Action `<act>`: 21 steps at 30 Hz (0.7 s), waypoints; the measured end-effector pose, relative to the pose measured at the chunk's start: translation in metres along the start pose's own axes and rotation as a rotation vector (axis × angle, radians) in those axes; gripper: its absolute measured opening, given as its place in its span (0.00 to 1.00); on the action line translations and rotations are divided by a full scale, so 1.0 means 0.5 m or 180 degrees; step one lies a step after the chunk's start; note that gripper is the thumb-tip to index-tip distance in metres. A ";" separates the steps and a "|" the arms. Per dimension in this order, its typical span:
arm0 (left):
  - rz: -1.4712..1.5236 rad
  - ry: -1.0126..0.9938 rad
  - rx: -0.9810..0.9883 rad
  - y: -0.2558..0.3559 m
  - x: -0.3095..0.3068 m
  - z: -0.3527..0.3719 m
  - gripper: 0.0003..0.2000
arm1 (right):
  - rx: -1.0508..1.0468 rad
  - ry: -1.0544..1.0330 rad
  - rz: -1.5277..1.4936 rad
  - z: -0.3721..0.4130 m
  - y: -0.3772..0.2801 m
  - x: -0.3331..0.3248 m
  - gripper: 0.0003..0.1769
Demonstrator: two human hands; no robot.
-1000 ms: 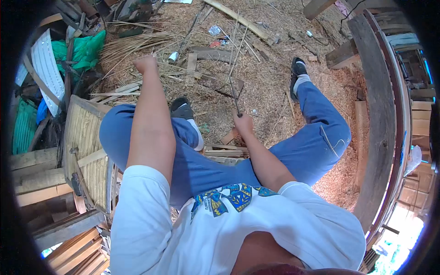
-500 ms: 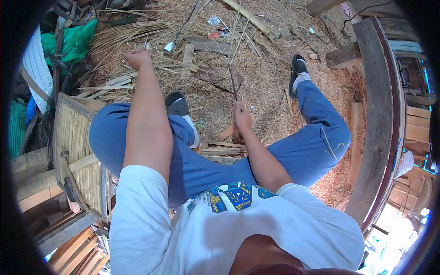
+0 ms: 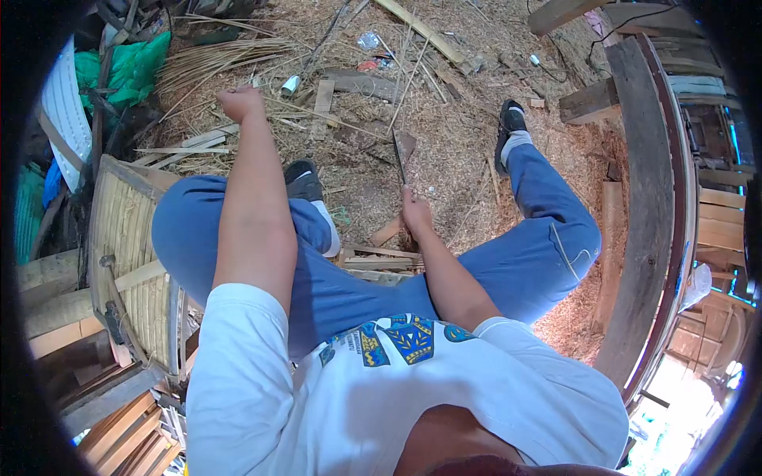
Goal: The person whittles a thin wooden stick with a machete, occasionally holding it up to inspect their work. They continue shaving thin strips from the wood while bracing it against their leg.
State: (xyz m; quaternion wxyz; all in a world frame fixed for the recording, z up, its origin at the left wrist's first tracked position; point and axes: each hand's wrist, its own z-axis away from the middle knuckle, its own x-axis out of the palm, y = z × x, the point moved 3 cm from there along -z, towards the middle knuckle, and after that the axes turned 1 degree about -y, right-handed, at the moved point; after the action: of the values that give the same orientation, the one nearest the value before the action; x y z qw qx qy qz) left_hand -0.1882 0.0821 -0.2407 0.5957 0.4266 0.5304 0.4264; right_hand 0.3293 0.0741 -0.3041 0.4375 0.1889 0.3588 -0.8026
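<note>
My left hand point(image 3: 240, 104) is closed in a fist, held out ahead of my left knee. A thin pale strip point(image 3: 325, 117) extends rightward from the fist; how it sits between the fingers is hidden. Between my knees, my right hand point(image 3: 416, 214) is wrapped round the handle of a knife point(image 3: 400, 159). Its dark, narrow blade points forward, away from me. Beyond the blade tip lies a long thin strip point(image 3: 409, 86) on the littered ground. A flat brown piece point(image 3: 406, 143) is beside the blade.
A bundle of thin strips point(image 3: 218, 65) lies ahead of the left fist. Shavings cover the ground, with wood offcuts point(image 3: 381, 262) near my seat. A woven bamboo panel point(image 3: 131, 230) stands at my left, and a thick plank point(image 3: 647, 198) at my right. Green sheeting point(image 3: 131, 71) hangs far left.
My right hand has shifted slightly left and down with the knife, and the blade's angle has changed. The left fist stays almost in place.
</note>
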 end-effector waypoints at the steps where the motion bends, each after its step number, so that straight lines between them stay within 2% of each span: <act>1: 0.0048 0.0035 0.0080 -0.038 0.010 -0.029 0.14 | -0.0003 0.0057 0.0032 0.004 -0.012 -0.006 0.50; 5: 0.0072 0.0029 -0.0072 -0.017 -0.002 -0.016 0.18 | -0.0507 0.0413 -0.0310 0.028 -0.095 -0.044 0.46; 7: -0.0148 0.0125 0.0057 -0.082 0.021 -0.082 0.20 | -0.0960 0.0689 -0.0588 0.044 -0.139 -0.058 0.45; 10: -0.0128 0.0115 0.0110 -0.110 0.026 -0.089 0.24 | -0.1578 0.0793 -0.0900 0.049 -0.111 -0.054 0.44; 13: -0.0158 0.0085 -0.0024 -0.085 0.019 -0.056 0.25 | -0.0164 0.0139 0.0088 0.015 -0.008 -0.011 0.45; 16: -0.0241 0.0082 0.0128 -0.064 0.016 -0.049 0.16 | 0.0050 0.0010 0.0066 0.013 -0.004 -0.004 0.50; 19: -0.0092 -0.0077 -0.0151 -0.038 0.010 -0.039 0.22 | -0.0074 0.0236 0.0079 0.012 -0.013 -0.010 0.49; 21: 0.0017 0.0069 -0.0293 -0.003 -0.013 0.007 0.20 | -0.0371 0.0382 -0.0106 0.028 -0.066 -0.035 0.48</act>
State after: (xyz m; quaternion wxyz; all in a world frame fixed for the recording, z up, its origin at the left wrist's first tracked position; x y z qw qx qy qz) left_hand -0.1851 0.0751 -0.2402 0.6078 0.3955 0.5156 0.4565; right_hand 0.3115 0.0854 -0.2705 0.4120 0.2049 0.4336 -0.7747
